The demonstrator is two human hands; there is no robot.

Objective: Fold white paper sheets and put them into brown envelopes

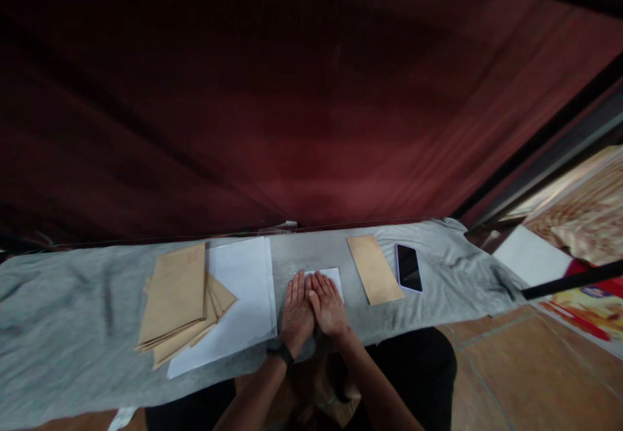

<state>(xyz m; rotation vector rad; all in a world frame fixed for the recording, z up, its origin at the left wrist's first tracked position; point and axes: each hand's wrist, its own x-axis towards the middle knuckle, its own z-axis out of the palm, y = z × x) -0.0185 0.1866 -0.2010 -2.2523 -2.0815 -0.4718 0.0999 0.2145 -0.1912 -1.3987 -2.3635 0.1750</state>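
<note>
Both hands lie flat, side by side, on a small folded white paper [333,277] in the middle of a grey cloth [73,314]. My left hand [296,309] has its fingers stretched out and pressed on the paper's left part; a dark watch sits on that wrist. My right hand [328,305] is spread flat over the paper's middle, touching the left hand. Only the paper's far edge and right corner show.
A stack of brown envelopes [178,301] lies on white sheets [243,288] to the left. One brown envelope [374,269] and a black phone [407,267] lie to the right. A dark red curtain [292,93] hangs behind. Tiled floor [525,379] is at right.
</note>
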